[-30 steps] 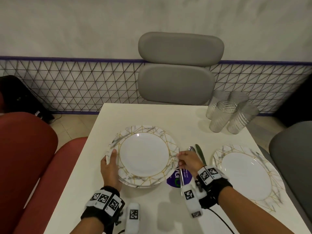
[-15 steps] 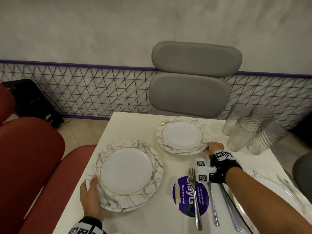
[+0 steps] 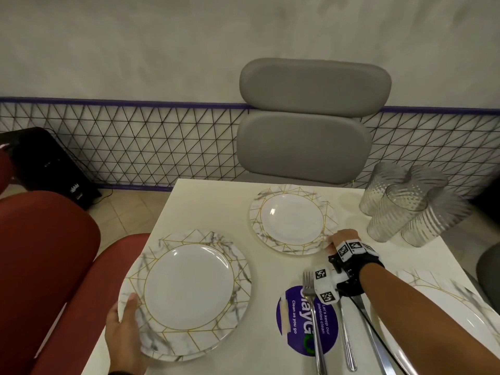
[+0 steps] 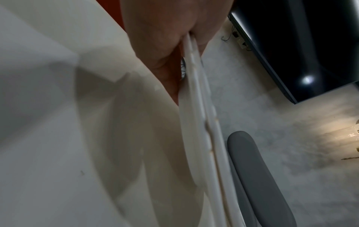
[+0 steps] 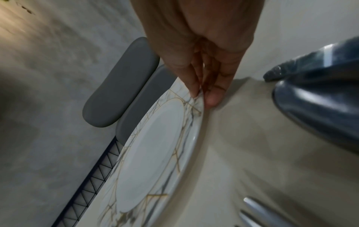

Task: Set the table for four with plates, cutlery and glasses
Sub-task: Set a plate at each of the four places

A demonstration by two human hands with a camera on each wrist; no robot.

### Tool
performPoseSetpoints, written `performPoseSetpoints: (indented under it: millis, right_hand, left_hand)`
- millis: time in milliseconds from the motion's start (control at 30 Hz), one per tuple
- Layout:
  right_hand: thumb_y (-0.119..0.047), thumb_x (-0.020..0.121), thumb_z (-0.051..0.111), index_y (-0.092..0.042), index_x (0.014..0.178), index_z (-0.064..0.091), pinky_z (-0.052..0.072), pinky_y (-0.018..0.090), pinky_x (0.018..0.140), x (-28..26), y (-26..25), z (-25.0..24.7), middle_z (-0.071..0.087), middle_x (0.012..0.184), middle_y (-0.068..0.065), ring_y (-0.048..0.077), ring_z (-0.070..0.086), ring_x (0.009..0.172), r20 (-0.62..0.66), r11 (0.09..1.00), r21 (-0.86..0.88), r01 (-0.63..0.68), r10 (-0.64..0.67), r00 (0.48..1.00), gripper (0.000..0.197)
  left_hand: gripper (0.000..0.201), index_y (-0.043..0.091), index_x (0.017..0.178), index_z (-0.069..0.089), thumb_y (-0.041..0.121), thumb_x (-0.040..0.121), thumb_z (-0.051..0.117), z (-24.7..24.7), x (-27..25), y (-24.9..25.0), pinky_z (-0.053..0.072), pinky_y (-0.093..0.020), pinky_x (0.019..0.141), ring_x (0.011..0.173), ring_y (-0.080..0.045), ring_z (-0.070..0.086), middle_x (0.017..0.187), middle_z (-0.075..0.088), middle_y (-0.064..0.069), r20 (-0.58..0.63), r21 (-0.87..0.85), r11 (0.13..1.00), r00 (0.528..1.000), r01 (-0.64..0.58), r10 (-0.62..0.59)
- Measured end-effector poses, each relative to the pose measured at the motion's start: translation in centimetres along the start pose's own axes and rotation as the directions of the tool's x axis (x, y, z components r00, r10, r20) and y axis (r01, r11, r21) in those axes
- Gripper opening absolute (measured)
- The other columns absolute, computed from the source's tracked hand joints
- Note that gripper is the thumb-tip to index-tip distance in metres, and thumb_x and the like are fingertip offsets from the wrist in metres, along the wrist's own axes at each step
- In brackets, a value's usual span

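Note:
My left hand (image 3: 130, 311) grips the near-left rim of a marble-and-gold plate (image 3: 189, 290) that overhangs the table's left edge. In the left wrist view this shows as two stacked plates (image 4: 198, 107) with my thumb on top and the fingers underneath. My right hand (image 3: 331, 246) pinches the near-right rim of a second plate (image 3: 292, 220) lying in front of the grey chair; the fingertips (image 5: 196, 93) clamp that rim. A third plate (image 3: 438, 320) lies at the right under my forearm. A fork (image 3: 311, 307), spoon (image 3: 346, 342) and knife (image 3: 376, 345) lie side by side.
Several ribbed clear glasses (image 3: 405, 209) stand bunched at the table's far right corner, close to my right hand. A purple round sticker (image 3: 305, 320) sits on the white table (image 3: 205, 207). A grey chair (image 3: 305, 144) is opposite and red seats (image 3: 48, 266) at the left.
One plate went from the stack to the far side in my right hand. My left hand slid the remaining plates to the left edge. Since half a second ago, hardly anything moved.

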State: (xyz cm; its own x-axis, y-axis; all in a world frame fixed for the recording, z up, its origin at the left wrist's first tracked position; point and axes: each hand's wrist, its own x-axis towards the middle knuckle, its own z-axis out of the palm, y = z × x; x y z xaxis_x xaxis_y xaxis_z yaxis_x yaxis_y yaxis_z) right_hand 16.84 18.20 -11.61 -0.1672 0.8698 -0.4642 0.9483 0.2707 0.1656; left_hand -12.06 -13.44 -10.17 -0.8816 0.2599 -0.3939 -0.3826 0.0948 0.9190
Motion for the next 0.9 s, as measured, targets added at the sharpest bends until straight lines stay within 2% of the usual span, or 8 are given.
performPoseSetpoints:
  millis: [167, 300, 367, 567, 633, 700, 800, 900]
  right_hand:
    - [-0.033, 0.088, 0.046, -0.020, 0.115, 0.059, 0.039, 0.023, 0.092, 0.2, -0.3, 0.4, 0.060, 0.119, 0.003, 0.021, 0.054, 0.116, -0.013, 0.989, 0.145, -0.035, 0.037, 0.999, 0.033]
    - [-0.031, 0.087, 0.046, -0.022, 0.088, 0.049, 0.032, 0.020, 0.077, 0.5, -0.2, 0.3, 0.044, 0.072, -0.005, 0.020, 0.051, 0.090, -0.001, 0.987, 0.157, -0.037, 0.037, 0.999, 0.010]
    - [-0.029, 0.086, 0.047, -0.021, 0.084, 0.045, 0.032, 0.019, 0.075, 1.2, 0.0, 0.6, 0.042, 0.070, -0.006, 0.019, 0.050, 0.085, -0.004, 0.984, 0.177, -0.023, 0.024, 1.000, 0.008]
    - [-0.009, 0.088, 0.056, -0.013, 0.110, 0.051, 0.053, 0.017, 0.059, 1.8, 0.8, 1.3, 0.056, 0.118, 0.016, 0.023, 0.059, 0.095, 0.001, 0.773, 0.631, -0.065, 0.083, 0.997, 0.023]
    - [-0.013, 0.089, 0.055, -0.005, 0.127, 0.046, 0.054, 0.030, 0.085, 0.5, 0.1, 0.8, 0.049, 0.132, 0.018, 0.028, 0.055, 0.112, 0.068, 0.658, 0.734, -0.169, 0.176, 0.982, 0.039]
    - [-0.014, 0.090, 0.052, -0.001, 0.130, 0.040, 0.039, 0.038, 0.102, -1.0, -1.0, 0.0, 0.041, 0.136, 0.021, 0.034, 0.042, 0.124, -0.036, 0.598, 0.777, -0.196, 0.352, 0.935, 0.044]
    - [-0.003, 0.089, 0.050, 0.000, 0.126, 0.046, 0.037, 0.037, 0.099, -4.7, -3.9, -0.4, 0.044, 0.128, 0.022, 0.033, 0.044, 0.118, -0.247, 0.466, 0.882, 0.064, 0.342, 0.906, 0.038]
    - [-0.003, 0.091, 0.046, -0.002, 0.111, 0.058, 0.039, 0.022, 0.077, -9.5, -7.8, 1.0, 0.055, 0.104, 0.010, 0.016, 0.050, 0.090, -0.345, 0.448, 0.843, 0.298, 0.026, 0.938, 0.023]
  left_hand:
    - [0.044, 0.010, 0.136, 0.045, 0.025, 0.095, 0.052, 0.5, -0.6, 0.4, 0.033, -0.038, 0.102, 0.127, -0.029, 0.044, 0.140, 0.047, -0.013, 0.010, 0.010, 1.000, 1.000, -0.010, 0.010]
    - [0.040, 0.011, 0.134, 0.046, 0.023, 0.096, 0.051, 0.7, -1.4, 0.9, 0.037, -0.038, 0.095, 0.113, -0.023, 0.049, 0.128, 0.053, -0.011, 0.040, -0.014, 1.000, 0.999, 0.006, -0.006]
    - [0.041, 0.012, 0.135, 0.045, 0.022, 0.096, 0.050, 0.7, -1.7, 1.1, 0.038, -0.037, 0.094, 0.119, -0.028, 0.049, 0.125, 0.053, -0.010, 0.046, -0.014, 1.000, 0.999, 0.008, -0.008]
    - [0.046, 0.011, 0.140, 0.038, 0.023, 0.097, 0.048, 0.5, -2.4, 1.4, 0.033, -0.042, 0.104, 0.127, -0.029, 0.042, 0.142, 0.043, -0.012, 0.070, 0.005, 1.000, 0.997, 0.013, -0.013]
    - [0.046, 0.011, 0.140, 0.038, 0.023, 0.097, 0.048, 0.2, -2.4, 1.4, 0.034, -0.042, 0.103, 0.125, -0.028, 0.043, 0.141, 0.044, -0.009, 0.075, -0.003, 1.000, 0.997, 0.022, -0.022]
    - [0.044, 0.011, 0.139, 0.040, 0.023, 0.097, 0.048, -0.2, -2.5, 1.4, 0.034, -0.041, 0.103, 0.129, -0.029, 0.042, 0.140, 0.045, -0.010, 0.072, 0.002, 1.000, 0.997, 0.023, -0.023]
    - [0.043, 0.011, 0.137, 0.042, 0.021, 0.096, 0.050, -1.0, -2.2, 1.1, 0.037, -0.040, 0.100, 0.123, -0.028, 0.046, 0.136, 0.048, -0.011, 0.061, -0.015, 0.999, 0.998, 0.030, -0.029]
    - [0.040, 0.019, 0.131, 0.046, 0.023, 0.092, 0.056, -2.3, -1.2, 0.0, 0.040, -0.049, 0.102, 0.117, -0.028, 0.051, 0.127, 0.054, -0.007, 0.040, -0.061, 0.995, 0.997, 0.072, -0.070]
